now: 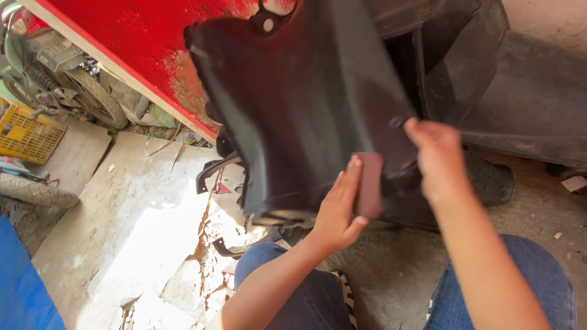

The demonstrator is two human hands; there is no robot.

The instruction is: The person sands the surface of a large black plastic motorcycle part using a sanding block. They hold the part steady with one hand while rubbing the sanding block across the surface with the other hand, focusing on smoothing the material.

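- Our left hand [337, 211] is wrapped around a small reddish-brown sanding pad [369, 185], thumb below and fingers flat along its back, pressing it against the lower edge of the dark plastic panel [293, 104].
- Our right hand [435, 160] grips the right-hand edge of that panel, fingers curled round behind it, so the hand is closed on the panel and holds it up in front of us, above our knees.
- The panel is a glossy, dark moulded body cover with a raised rim down its left side and a screw tab [267, 23] at the top; it stands nearly upright, tilted a little toward us.
- To work this well, we judge that the pad should stay flat on the surface with even pressure from the whole palm, not the fingertips alone, so it does not dig grooves.
- We think the right hand should brace firmly against the push, since the thin plastic will likely flex or swing away otherwise.
- Near the rim and the curved corner, lighter strokes seem wise, because edges wear through fastest.
- Beneath the panel, our blue-jeaned knees [520, 269] frame a patch of gritty concrete floor [134, 232], cracked and brightly sunlit on the left.
- More black plastic parts [211, 171] lie on the floor just behind the panel.
- Farther out stand a red painted board [140, 36], a motorcycle wheel [92, 95], a yellow crate [27, 134] and a blue sheet [21, 287].
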